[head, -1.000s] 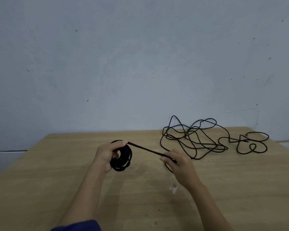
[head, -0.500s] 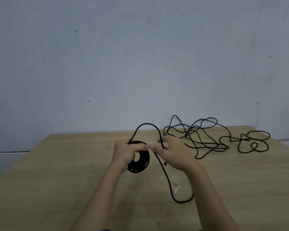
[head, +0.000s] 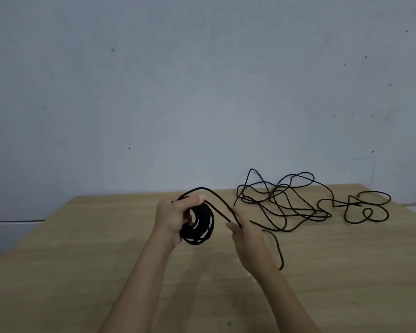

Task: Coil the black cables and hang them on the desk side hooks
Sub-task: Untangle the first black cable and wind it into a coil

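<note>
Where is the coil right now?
Head view, centre: the coil is gripped in the left hand above the table, just left of the right hand pinching the cable.

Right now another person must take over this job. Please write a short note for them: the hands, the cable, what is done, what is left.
Left hand grips the coil, raised over the desk.
Right hand pinches the strand arching from the coil.
The tangle lies on the desk, far right.
Done: several turns wound.
Left: wind in the tangle, then hang the coil; hooks are not in view.
</note>
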Demonstrator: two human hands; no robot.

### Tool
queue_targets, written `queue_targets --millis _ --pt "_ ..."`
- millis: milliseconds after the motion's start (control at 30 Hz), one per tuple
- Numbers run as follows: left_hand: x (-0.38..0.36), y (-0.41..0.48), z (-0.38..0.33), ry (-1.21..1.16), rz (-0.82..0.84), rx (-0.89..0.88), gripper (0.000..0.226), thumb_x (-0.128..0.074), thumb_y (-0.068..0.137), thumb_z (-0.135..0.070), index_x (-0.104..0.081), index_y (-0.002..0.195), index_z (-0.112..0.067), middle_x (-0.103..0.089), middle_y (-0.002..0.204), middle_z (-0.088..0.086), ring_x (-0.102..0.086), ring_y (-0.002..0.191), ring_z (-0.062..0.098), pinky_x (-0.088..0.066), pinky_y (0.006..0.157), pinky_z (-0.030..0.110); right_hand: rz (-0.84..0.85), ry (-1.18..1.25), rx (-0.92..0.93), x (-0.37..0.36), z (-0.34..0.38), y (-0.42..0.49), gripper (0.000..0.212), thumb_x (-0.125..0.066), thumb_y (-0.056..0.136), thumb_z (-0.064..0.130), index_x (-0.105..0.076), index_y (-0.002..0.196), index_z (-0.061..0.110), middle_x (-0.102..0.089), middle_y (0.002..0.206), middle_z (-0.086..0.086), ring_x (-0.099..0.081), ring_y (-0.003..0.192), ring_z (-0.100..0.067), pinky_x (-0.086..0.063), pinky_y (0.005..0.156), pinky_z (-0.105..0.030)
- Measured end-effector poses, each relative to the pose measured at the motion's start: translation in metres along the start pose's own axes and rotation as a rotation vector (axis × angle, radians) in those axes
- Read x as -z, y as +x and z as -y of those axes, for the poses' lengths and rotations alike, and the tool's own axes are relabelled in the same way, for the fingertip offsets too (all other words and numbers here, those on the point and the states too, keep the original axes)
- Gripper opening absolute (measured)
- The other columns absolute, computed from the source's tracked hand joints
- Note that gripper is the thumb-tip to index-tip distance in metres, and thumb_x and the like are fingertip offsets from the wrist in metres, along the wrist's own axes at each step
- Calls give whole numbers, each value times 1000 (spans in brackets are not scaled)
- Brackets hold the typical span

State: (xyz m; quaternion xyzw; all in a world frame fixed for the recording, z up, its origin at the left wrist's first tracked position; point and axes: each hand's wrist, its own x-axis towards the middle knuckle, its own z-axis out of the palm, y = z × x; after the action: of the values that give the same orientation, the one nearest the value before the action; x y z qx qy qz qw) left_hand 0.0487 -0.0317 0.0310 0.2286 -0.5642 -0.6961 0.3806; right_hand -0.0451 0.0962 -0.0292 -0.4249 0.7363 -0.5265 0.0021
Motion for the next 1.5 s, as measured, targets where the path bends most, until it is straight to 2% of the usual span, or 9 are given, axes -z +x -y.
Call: queue_targets --millis 133,267,400,600,733,1000,1267,1367,1500 --pt "-3 -1 -13 -150 -98 33 15 -78 60 -15 -65 54 -11 -42 47 -3 -29 37 9 -23 42 18 68 -453 183 -14 -6 -4 34 -30 101 36 -46 125 20 -67 81 -5 -63 73 -24 -45 58 -35" --pt "6 7 -14 -121 -340 77 25 -80 64 -16 -57 59 -9 -45 58 1 -27 39 12 -27 44 19 44 -636 321 -9 -9 -5 54 -13 99 47 -54 88 15 -59 62 1 -58 52 -20 -29 42 -24" --pt "2 9 -1 -119 -554 85 31 -82 62 -25 -57 56 -8 -54 60 1 -37 48 18 -38 51 26 319 -777 224 -14 6 -14 27 -29 101 22 -49 111 7 -63 103 -13 -60 89 -34 -38 65 -37" --pt "-6 6 18 186 -643 -90 30 -78 69 -30 -58 57 -11 -53 56 -2 -47 54 14 -37 50 22 573 -926 309 -7 63 -27 25 -36 93 3 -55 107 -4 -59 104 -22 -57 93 -37 -32 66 -35" --pt "-16 -2 31 444 -509 -226 36 -79 70 -33 -55 54 -12 -53 53 -3 -49 56 16 -35 52 22 568 -953 448 1 82 -17 19 -42 91 6 -60 94 -2 -52 75 -13 -52 72 -28 -32 52 -30" --pt "-14 -14 49 571 65 -304 24 -46 57 -34 -33 44 -18 -40 46 -11 -37 54 12 -30 52 26 485 -726 432 17 100 10 18 -61 82 13 -70 98 9 -66 90 -15 -54 84 -29 -36 68 -29" --pt "-24 -19 51 -60 66 236 52 -38 97 -42 -51 60 -9 -43 52 7 -40 51 18 -30 48 23 398 -317 210 28 85 28 26 -86 55 21 -70 75 15 -60 63 2 -53 63 -10 -42 57 -22" --pt "-18 -16 55 -41 218 250 85 -32 56 -94 -43 55 -10 -39 58 7 -37 53 18 -27 51 25 349 -286 159 26 74 31 30 -88 51 23 -66 68 14 -55 59 2 -46 56 -9 -38 53 -25" --pt "-17 -23 47 117 435 167 81 -49 41 -92 -43 53 -12 -32 49 0 -30 47 12 -22 46 23 296 -237 131 30 56 38 28 -86 54 21 -65 67 10 -46 52 8 -39 48 -5 -31 49 -22"
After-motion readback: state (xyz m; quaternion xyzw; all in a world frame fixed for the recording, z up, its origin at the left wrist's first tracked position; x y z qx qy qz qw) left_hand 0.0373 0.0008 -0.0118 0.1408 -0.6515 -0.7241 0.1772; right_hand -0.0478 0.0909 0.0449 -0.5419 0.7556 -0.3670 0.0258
